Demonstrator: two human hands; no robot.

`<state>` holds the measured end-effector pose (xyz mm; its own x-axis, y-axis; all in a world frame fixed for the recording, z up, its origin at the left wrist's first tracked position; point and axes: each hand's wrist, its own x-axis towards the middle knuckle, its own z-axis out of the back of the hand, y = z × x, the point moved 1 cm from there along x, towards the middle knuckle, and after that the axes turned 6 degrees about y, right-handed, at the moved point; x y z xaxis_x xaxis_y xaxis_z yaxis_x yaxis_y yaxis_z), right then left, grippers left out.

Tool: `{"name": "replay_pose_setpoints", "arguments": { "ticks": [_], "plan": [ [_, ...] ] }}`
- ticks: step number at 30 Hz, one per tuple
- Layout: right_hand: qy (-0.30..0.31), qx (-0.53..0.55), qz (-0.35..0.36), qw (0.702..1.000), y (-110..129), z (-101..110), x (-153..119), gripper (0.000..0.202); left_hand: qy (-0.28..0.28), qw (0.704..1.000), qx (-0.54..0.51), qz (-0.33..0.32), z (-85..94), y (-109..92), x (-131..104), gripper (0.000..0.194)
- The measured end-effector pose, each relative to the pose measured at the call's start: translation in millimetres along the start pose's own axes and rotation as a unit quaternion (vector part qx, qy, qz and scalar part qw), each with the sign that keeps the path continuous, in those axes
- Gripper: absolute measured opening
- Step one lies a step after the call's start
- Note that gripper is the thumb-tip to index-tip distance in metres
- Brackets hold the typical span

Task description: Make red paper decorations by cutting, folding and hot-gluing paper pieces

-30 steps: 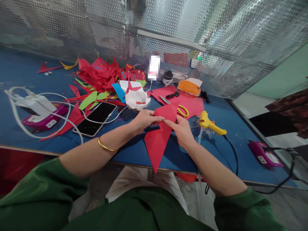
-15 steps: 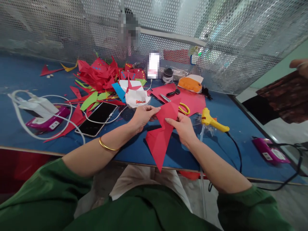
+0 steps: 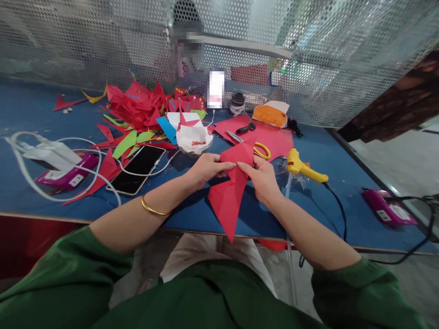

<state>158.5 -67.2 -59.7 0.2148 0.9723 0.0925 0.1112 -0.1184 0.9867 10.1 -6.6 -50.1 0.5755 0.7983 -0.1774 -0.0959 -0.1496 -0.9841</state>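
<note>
The left hand has brought its thumb in beside the thumb of the right hand; both now pinch the red paper almost together, seemingly steadying its fold. It spans between the hands, tip below them; scissors lie just beyond.

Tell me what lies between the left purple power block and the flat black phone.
In the head view, red paper and a white cable lie between the purple block and the phone.
</note>
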Motion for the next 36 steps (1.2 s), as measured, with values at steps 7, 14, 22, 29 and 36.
{"name": "replay_pose_setpoints", "arguments": {
  "ticks": [7,14,22,29,36],
  "plan": [
    [0.019,0.007,-0.016,1.000,0.6,1.5,1.2,0.026,0.005,1.000,-0.007,-0.010,-0.1,-1.4,-1.1,0.019],
    [-0.077,0.019,0.038,0.996,7.5,12.4,9.2,0.022,0.061,0.996,0.056,0.027,2.7,-3.9,-2.5,0.034],
    [-0.108,0.036,0.030,0.993,7.6,20.4,13.6,0.025,0.052,0.997,0.034,0.054,3.1,-9.5,-6.4,0.011],
    [-0.118,0.033,0.024,0.992,10.8,21.0,14.0,0.026,0.056,0.997,0.027,0.038,5.5,-5.0,-2.0,0.015],
    [-0.037,-0.005,-0.019,0.999,3.9,6.2,3.4,0.031,0.031,0.999,-0.030,0.032,-0.9,-2.0,-4.6,0.017]
  ]
}}
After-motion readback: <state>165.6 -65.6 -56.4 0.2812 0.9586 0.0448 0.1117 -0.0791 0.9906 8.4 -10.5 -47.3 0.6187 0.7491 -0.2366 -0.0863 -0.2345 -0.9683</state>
